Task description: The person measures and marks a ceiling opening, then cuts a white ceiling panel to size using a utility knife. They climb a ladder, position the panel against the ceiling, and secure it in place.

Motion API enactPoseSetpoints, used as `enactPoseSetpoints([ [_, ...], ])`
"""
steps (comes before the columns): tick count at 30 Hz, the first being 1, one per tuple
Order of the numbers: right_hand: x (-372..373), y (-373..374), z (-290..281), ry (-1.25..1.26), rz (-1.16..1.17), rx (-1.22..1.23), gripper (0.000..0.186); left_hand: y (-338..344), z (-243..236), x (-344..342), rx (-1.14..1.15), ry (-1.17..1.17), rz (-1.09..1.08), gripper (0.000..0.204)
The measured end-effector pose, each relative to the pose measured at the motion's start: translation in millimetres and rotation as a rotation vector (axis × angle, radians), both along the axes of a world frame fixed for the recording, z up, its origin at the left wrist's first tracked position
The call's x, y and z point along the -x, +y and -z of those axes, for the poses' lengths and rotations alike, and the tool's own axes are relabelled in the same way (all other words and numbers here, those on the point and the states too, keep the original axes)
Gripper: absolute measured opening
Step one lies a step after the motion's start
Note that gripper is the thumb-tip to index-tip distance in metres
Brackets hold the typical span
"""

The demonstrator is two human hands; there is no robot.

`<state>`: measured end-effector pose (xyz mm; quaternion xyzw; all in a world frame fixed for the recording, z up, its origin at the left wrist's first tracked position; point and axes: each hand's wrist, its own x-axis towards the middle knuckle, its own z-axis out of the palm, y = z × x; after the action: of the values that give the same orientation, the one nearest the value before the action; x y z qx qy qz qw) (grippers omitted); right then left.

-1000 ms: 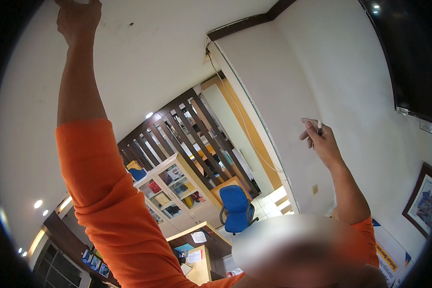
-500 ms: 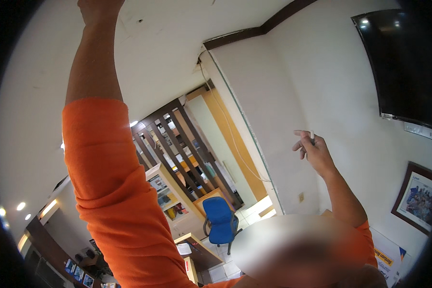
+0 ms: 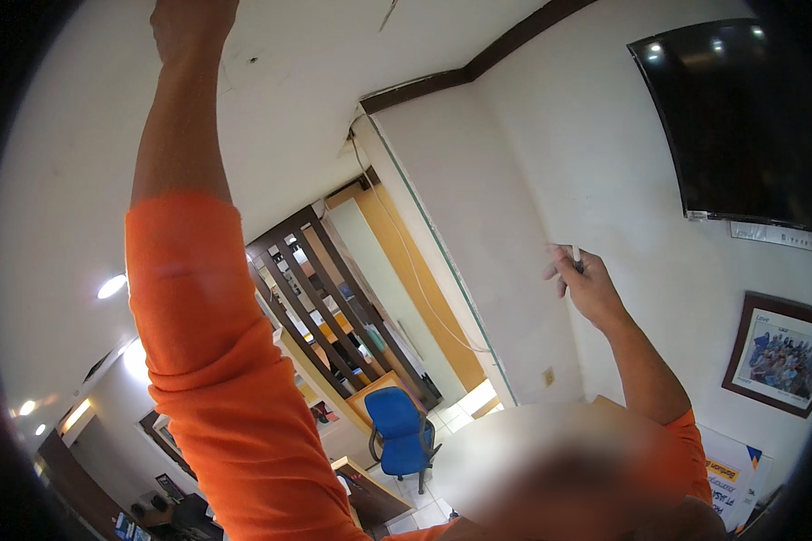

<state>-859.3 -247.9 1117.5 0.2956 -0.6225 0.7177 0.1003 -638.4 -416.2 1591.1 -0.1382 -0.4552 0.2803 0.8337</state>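
My left arm, in an orange sleeve, stretches up to the white ceiling at the top left. The frame's upper edge cuts off my left hand, so its fingers are hidden. At the right, my right hand is raised in front of the pale wall. A slim, pen-like stick, white with a dark part, is held between its fingers. The other fingertips are half curled and slightly smeared. What kind of stick it is cannot be made out for certain.
A black wall screen hangs at the upper right, above a framed group photo. A loose cable dangles by the wall corner. Below stands a blue office chair, near a dark slatted partition. A blurred patch covers the bottom middle.
The view has turned a little, so the screen, wall corner and chair appear farther left. My left arm stays raised, and my right hand still holds the stick in nearly the same pose.
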Motion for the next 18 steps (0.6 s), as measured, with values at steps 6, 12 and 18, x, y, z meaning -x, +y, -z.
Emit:
enactPoseSetpoints([
  [6,23,20,9,0.026,-0.051,0.065,0.045,29,21,-7,-0.069,-0.046,-0.032,0.114],
  [12,36,22,-27,0.133,0.024,0.052,0.045,19,13,-3,0.075,0.025,-0.117,0.115],
  [18,42,20,-106,0.323,0.243,0.012,0.051,2,-17,5,0.175,0.088,-0.136,0.117],
])
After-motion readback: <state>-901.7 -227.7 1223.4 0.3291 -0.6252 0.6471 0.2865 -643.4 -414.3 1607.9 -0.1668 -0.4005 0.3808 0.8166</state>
